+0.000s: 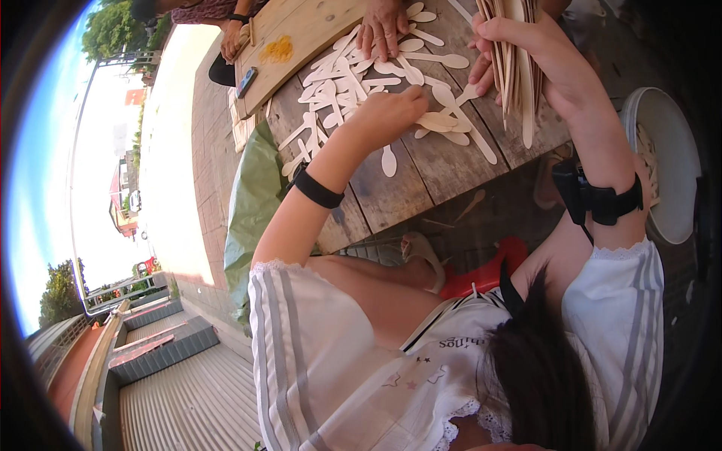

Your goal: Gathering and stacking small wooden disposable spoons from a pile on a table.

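holding wooden spoons (513,52), right hand (526,56)

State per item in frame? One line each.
left hand: closed on one wooden spoon
right hand: gripping a bundle of spoons, upright
loose spoons: scattered flat on table
co-worker's hand: flat on spoons
white tub: open, beside table

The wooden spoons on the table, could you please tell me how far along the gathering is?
Done: a thick bundle of wooden spoons stands gathered in the right hand. In hand: the left hand is on a loose spoon. Left: many scattered spoons cover the plank table, some under another person's hand.
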Demonstrator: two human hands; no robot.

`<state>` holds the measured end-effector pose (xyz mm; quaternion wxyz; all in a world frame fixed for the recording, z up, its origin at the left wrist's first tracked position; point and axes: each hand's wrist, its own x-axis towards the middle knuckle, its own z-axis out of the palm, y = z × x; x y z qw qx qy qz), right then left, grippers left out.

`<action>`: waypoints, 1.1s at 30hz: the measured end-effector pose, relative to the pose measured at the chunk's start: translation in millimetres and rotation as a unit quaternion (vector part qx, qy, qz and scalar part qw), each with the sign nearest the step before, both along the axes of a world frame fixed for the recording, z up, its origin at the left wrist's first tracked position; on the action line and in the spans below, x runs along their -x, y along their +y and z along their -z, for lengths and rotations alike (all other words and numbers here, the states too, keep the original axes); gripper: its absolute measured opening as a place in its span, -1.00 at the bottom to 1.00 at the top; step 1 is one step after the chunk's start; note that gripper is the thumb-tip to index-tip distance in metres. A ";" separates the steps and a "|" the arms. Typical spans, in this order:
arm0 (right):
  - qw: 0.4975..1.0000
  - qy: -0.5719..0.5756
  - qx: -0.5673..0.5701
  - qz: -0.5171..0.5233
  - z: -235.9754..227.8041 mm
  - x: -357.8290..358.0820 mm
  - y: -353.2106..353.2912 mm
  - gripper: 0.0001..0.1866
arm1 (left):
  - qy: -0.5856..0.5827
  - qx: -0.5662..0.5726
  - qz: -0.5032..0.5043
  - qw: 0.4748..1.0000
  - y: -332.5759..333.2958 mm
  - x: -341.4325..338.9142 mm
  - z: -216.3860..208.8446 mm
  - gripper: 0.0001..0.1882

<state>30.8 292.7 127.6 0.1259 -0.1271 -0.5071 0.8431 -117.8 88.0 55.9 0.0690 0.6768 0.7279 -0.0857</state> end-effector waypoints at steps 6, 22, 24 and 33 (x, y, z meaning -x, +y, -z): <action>0.999 -0.026 -0.017 -0.009 2.8 6.1 -0.2 -0.80 | -0.085 -0.003 -0.167 0.982 -34.1 -8.4 -21.5 -0.81; 0.995 -0.004 -0.066 -0.076 24.4 11.2 -1.2 -0.71 | -0.048 -0.041 -0.189 0.980 -66.6 8.1 -0.8 -0.73; 0.997 -0.017 -0.051 -0.053 25.5 11.4 -3.5 -0.70 | -0.027 -0.007 -0.183 0.983 -59.4 10.6 -4.3 -0.71; 0.998 -0.018 -0.030 -0.054 28.3 13.2 -2.5 -0.67 | -0.005 0.074 -0.031 0.997 -55.7 19.4 -3.9 -0.79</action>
